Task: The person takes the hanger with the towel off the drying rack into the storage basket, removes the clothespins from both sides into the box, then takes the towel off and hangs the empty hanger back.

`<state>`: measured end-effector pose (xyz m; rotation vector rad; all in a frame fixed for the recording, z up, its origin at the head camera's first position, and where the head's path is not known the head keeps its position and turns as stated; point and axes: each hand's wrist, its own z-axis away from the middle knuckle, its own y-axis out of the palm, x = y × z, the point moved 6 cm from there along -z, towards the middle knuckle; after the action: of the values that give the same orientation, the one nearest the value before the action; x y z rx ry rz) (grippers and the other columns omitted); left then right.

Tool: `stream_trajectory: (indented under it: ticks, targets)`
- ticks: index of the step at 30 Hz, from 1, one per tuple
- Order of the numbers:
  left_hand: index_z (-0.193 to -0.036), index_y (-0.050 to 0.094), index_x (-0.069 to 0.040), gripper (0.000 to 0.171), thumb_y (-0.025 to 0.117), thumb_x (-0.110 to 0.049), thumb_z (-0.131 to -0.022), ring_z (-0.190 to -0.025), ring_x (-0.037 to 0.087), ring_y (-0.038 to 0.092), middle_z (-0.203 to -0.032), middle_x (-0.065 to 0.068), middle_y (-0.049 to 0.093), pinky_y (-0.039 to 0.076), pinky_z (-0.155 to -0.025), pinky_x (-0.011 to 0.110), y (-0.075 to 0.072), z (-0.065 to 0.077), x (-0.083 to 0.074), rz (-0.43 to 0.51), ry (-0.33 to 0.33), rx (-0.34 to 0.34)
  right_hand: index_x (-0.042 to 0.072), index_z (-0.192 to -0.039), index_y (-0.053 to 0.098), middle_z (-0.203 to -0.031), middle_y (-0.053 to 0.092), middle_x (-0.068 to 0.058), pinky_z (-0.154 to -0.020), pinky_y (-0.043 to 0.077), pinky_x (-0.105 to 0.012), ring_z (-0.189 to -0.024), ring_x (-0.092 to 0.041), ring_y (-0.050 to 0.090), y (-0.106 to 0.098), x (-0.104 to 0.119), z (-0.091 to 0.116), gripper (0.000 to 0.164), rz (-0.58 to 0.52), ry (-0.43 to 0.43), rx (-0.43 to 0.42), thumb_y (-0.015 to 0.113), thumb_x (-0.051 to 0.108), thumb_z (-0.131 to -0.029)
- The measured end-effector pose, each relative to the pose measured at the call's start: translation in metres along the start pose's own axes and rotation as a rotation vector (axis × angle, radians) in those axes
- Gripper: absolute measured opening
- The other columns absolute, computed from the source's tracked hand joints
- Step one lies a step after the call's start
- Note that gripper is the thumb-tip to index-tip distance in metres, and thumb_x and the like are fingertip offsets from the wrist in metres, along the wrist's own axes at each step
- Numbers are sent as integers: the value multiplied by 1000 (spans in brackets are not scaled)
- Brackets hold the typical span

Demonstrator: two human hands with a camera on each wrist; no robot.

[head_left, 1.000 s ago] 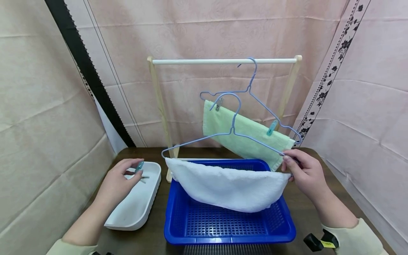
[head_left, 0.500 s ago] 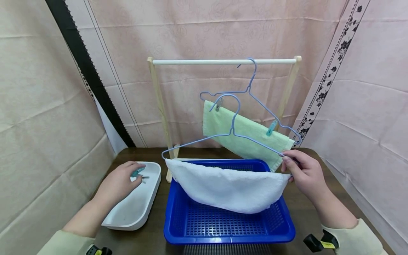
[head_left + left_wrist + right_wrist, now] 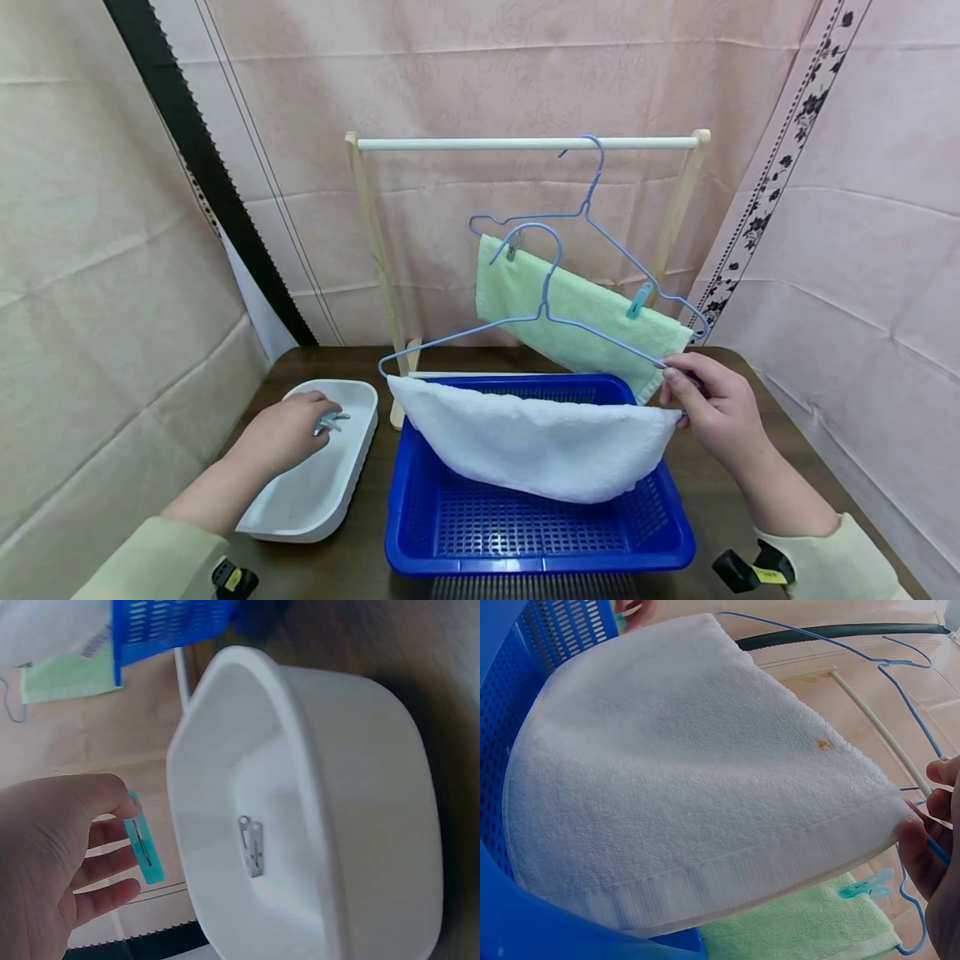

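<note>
Between thumb and fingers my left hand (image 3: 288, 435) pinches a teal clothespin (image 3: 147, 851), over the far end of the white tray (image 3: 300, 500). Two greyish clothespins (image 3: 253, 846) lie on the tray's bottom. My right hand (image 3: 712, 404) grips the right end of a blue hanger (image 3: 487, 328), together with a corner of the white towel (image 3: 536, 442). The towel hangs folded over the hanger's lower bar and sags into the blue basket (image 3: 540, 565). In the right wrist view the towel (image 3: 682, 750) shows a small brownish spot.
Behind, a wooden rack with a white rod (image 3: 465, 144) carries a second blue hanger (image 3: 592, 187). A green towel (image 3: 577, 308) hangs there tilted, held by a grey clothespin (image 3: 513, 247) and a teal clothespin (image 3: 639, 301). Pink cloth (image 3: 525, 75) encloses the brown table (image 3: 360, 550).
My left hand has lowered toward the tray with the teal clothespin. My right hand, the hanger and the white towel have hardly moved.
</note>
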<state>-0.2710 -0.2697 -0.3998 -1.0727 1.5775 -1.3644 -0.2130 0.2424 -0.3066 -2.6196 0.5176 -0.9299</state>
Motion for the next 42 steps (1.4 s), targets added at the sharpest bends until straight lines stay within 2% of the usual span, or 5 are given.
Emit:
stream_trajectory:
  ticks: [4, 13, 18, 28, 42]
  targets:
    - [-109, 73, -7, 30, 78, -14, -80, -86, 22, 64, -97, 5, 66, 55, -72, 43, 12, -3, 4, -20, 24, 51, -4, -104, 65, -69, 60, -6, -41, 46, -22, -60, -6, 56, -1, 0, 1, 20, 0, -6, -5, 56, -17, -91]
    - [-103, 75, -8, 27, 77, -6, -76, -73, 19, 58, -84, 0, 61, 51, -64, 39, 25, -7, 10, -91, 94, 94, -3, -104, 65, -70, 60, -6, -41, 46, -22, -59, -7, 55, 0, -3, 1, 22, -9, -10, -6, 56, -18, -91]
    - [-103, 75, -10, 25, 77, -6, -78, -73, 17, 57, -86, 1, 63, 51, -66, 38, 37, -11, 16, -102, 82, 169, -3, -104, 65, -69, 60, -7, -41, 46, -21, -60, -7, 56, 1, -3, 2, 22, -12, -15, -6, 56, -18, -90]
    - [-94, 73, -14, 19, 70, 0, -81, -66, 16, 48, -81, -1, 61, 44, -61, 35, 49, -14, 16, -91, 87, 219, -3, -104, 65, -69, 60, -8, -41, 46, -21, -60, -7, 56, 2, -5, 2, 23, -11, -16, -4, 56, -19, -90]
    - [-97, 73, -14, 25, 64, 5, -83, -69, 17, 52, -87, 4, 67, 48, -66, 40, 66, -19, 21, -72, 27, 270, -3, -104, 65, -70, 60, -7, -41, 46, -21, -60, -7, 56, 2, -9, 4, 23, -2, -15, -5, 56, -18, -90]
